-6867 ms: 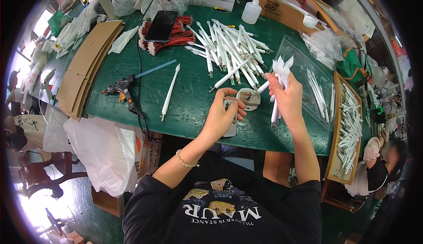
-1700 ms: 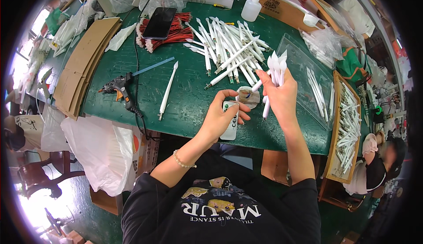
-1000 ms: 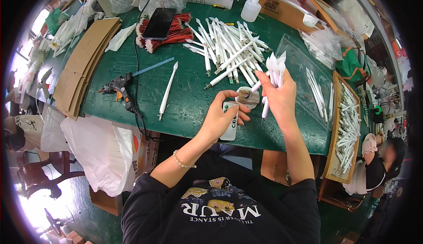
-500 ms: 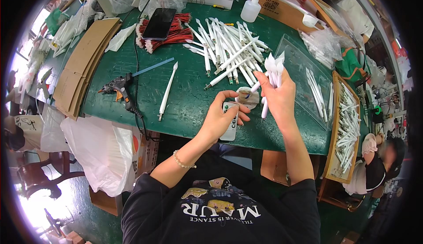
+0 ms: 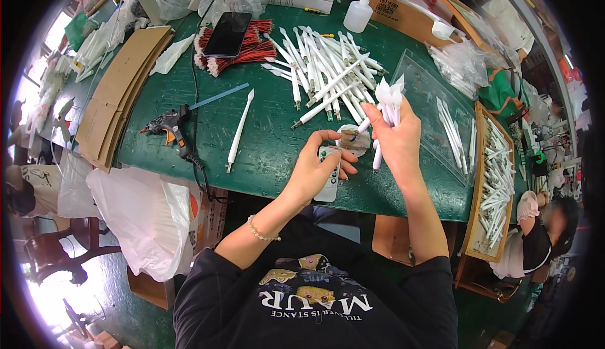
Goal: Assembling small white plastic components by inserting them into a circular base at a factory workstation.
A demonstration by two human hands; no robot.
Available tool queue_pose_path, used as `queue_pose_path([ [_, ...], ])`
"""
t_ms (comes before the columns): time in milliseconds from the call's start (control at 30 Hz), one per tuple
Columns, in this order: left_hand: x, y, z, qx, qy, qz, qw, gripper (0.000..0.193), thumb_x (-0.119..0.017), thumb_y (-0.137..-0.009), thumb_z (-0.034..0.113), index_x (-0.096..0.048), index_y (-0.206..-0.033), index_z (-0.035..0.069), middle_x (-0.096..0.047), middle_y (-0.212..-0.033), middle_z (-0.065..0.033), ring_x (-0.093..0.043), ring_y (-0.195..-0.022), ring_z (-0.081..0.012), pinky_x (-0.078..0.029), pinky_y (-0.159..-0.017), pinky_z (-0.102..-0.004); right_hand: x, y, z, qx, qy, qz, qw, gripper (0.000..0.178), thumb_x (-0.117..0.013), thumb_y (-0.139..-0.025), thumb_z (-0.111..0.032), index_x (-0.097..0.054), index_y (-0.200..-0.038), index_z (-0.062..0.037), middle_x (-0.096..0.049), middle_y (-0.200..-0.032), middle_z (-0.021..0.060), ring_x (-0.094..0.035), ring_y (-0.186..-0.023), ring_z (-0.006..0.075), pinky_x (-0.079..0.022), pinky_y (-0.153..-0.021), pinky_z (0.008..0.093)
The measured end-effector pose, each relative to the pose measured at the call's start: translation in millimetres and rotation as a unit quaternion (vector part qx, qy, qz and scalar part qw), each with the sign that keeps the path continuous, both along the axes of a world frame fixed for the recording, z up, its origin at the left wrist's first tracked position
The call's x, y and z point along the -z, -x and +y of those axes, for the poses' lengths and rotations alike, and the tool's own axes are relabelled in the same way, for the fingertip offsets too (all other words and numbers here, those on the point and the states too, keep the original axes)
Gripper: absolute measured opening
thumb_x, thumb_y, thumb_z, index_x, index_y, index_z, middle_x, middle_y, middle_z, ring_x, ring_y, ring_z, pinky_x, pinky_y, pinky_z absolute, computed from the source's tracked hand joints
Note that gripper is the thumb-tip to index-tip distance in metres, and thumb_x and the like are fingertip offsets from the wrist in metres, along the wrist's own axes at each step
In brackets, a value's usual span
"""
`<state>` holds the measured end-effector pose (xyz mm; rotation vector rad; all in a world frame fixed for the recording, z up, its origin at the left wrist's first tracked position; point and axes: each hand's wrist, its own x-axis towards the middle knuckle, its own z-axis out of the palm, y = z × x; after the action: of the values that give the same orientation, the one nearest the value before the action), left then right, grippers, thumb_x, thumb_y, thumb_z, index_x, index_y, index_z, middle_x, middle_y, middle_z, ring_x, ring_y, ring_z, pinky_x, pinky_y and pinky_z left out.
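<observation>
— Since a few seconds ago your right hand (image 5: 397,138) has drifted a little up and toward the pile, and the bundle of white sticks (image 5: 387,100) in it now stands more upright; your left hand (image 5: 315,169) has barely shifted from the small roll of tape (image 5: 350,140).

— So which step am I on?

— By my reading, you are binding. Your right grip is closed around the bundle, tips fanned upward above your fist, with the lower ends poking out below it just over the green tabletop (image 5: 265,141). Your left grip is curled, thumb and forefinger pinching at the tape roll, which sits on the tabletop right between your two hands. A small white remote-like device (image 5: 329,176) lies under your left palm at the near edge.

— And what does the next move call for?

— I judge it needs a free tape end brought onto the bundle's shafts, so keep the right grip tight so that no stick slides out, and hold the sticks level at their ends. I cannot tell whether a tape end is already lifted; the roll is too small to read.

— Anything in my way?

— The loose pile of white sticks (image 5: 328,75) lies just beyond your hands, a single stick (image 5: 239,131) lies apart to your left, and the glue gun (image 5: 169,125) sits well clear further left.
</observation>
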<state>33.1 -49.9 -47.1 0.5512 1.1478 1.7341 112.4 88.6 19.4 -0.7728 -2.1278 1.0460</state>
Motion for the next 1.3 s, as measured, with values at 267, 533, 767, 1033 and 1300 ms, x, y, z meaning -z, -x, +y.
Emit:
queue_pose_path([
  [267,-0.1,0.1,0.1,0.003,-0.001,0.003,1.000,0.034,-0.045,-0.092,0.002,-0.036,-0.124,-0.005,-0.064,-0.095,-0.0179,-0.066,-0.079,-0.0190,-0.052,-0.067,-0.0271,-2.1,0.3,-0.6,-0.006,0.017,0.014,1.000,0.026,-0.071,-0.087,-0.020,-0.061,-0.098,0.0001,-0.055,-0.066,-0.0004,-0.047,-0.052,0.0048,-0.037,-0.046,0.0228],
  [533,-1.1,3.5,2.2,0.041,0.018,0.028,0.999,0.046,-0.045,-0.092,0.003,-0.034,-0.135,-0.007,-0.065,-0.094,-0.0160,-0.065,-0.079,-0.0177,-0.052,-0.069,-0.0265,-1.7,1.2,1.5,-0.019,0.064,0.012,0.998,0.024,-0.070,-0.088,-0.021,-0.061,-0.095,-0.0002,-0.055,-0.065,-0.0010,-0.046,-0.051,0.0044,-0.036,-0.045,0.0225],
  [767,-1.0,0.4,5.4,0.042,0.023,0.054,0.997,0.048,-0.045,-0.091,0.003,-0.035,-0.137,-0.007,-0.065,-0.092,-0.0152,-0.065,-0.077,-0.0175,-0.053,-0.068,-0.0273,10.5,-1.7,9.8,-0.008,0.060,-0.022,0.998,0.025,-0.069,-0.088,-0.022,-0.061,-0.097,0.0000,-0.054,-0.062,-0.0011,-0.046,-0.050,0.0043,-0.036,-0.045,0.0224],
  [1033,0.6,0.9,3.8,0.037,0.028,0.064,0.997,0.049,-0.044,-0.091,0.003,-0.034,-0.138,-0.007,-0.065,-0.092,-0.0155,-0.065,-0.077,-0.0180,-0.052,-0.067,-0.0277,15.8,-6.0,10.2,-0.006,0.064,0.025,0.998,0.028,-0.069,-0.089,-0.024,-0.060,-0.098,0.0007,-0.056,-0.066,0.0002,-0.046,-0.051,0.0047,-0.037,-0.045,0.0226],
  [1300,-0.1,-0.8,5.6,0.037,0.023,0.065,0.997,0.048,-0.044,-0.091,0.003,-0.035,-0.137,-0.007,-0.064,-0.091,-0.0152,-0.065,-0.076,-0.0180,-0.052,-0.066,-0.0277,17.6,-3.8,9.5,0.004,0.049,-0.005,0.999,0.026,-0.069,-0.088,-0.022,-0.061,-0.098,-0.0001,-0.055,-0.065,-0.0004,-0.046,-0.051,0.0051,-0.037,-0.047,0.0229],
])
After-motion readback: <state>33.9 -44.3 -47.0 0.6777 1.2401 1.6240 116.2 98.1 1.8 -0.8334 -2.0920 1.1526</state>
